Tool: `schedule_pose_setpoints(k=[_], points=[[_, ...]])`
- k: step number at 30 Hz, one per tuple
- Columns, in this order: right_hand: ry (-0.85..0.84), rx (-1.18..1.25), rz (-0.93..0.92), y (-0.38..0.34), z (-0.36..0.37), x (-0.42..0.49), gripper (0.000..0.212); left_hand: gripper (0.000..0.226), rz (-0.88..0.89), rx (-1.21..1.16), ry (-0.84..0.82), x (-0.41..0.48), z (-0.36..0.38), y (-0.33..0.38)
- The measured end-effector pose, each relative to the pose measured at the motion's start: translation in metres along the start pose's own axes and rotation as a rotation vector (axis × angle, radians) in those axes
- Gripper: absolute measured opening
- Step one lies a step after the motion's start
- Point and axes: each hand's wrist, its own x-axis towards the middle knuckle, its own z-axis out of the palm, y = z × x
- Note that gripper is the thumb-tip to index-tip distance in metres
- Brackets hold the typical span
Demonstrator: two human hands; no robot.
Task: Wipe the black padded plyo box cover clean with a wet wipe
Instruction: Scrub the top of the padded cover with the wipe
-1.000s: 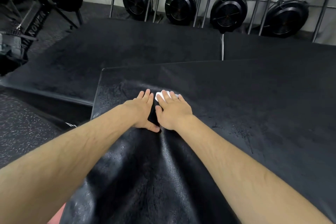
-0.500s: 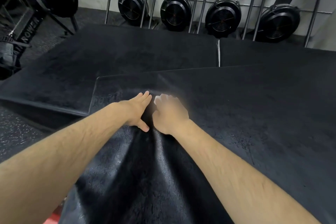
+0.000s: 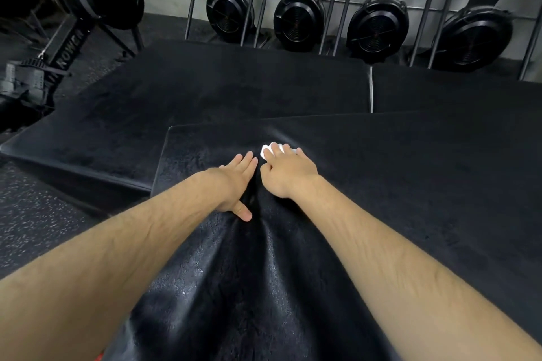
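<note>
Black grainy padded plyo box cover (image 3: 381,184) lies under both hands, puckered into folds that run back from them toward the person. The right hand (image 3: 289,174) lies nearly flat, its fingers stretched over a bunched white wet wipe (image 3: 268,151) that peeks out past the fingertips, pressing it onto the cover. The left hand (image 3: 234,182), just beside it, is flat and empty with its thumb splayed, probably pinning the slack material so the wipe can drag. No container shows.

Your right hand (image 3: 289,174) is covering most of the wipe (image 3: 267,152), and the cover (image 3: 410,184) is running out of view at its near and right sides.
</note>
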Motion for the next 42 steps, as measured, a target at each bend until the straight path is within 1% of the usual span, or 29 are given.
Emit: schedule_pose_setpoints(k=[6,11,18,21,27,32,36,42], points=[[-0.037,-0.081,0.063,-0.007,-0.013,0.047,0.057,0.124,-0.047,0.067,-0.054,-0.006,-0.007,0.010],[0.022,-0.054,0.030,-0.004,-0.003,0.019,0.055,0.123,-0.038,0.063,-0.048,-0.010,-0.005,0.008],[-0.027,-0.109,0.030,0.003,-0.004,-0.010,0.055,0.123,-0.047,0.050,-0.017,-0.013,-0.004,0.009],[-0.035,-0.117,0.035,0.005,-0.007,0.003,0.054,0.124,-0.038,0.060,-0.010,-0.011,-0.002,0.007],[-0.067,-0.126,0.033,0.004,-0.015,0.048,0.054,0.130,-0.051,0.155,0.002,0.006,0.001,0.006],[-0.034,-0.144,0.004,0.004,-0.014,0.067,0.053,0.133,-0.076,0.205,-0.016,0.014,0.003,0.006],[0.017,-0.131,-0.010,0.007,-0.008,0.056,0.053,0.132,-0.084,0.235,-0.018,0.016,0.003,0.008],[0.029,-0.118,-0.024,0.027,0.001,0.015,0.051,0.129,-0.040,0.155,0.008,0.002,-0.002,0.007]])
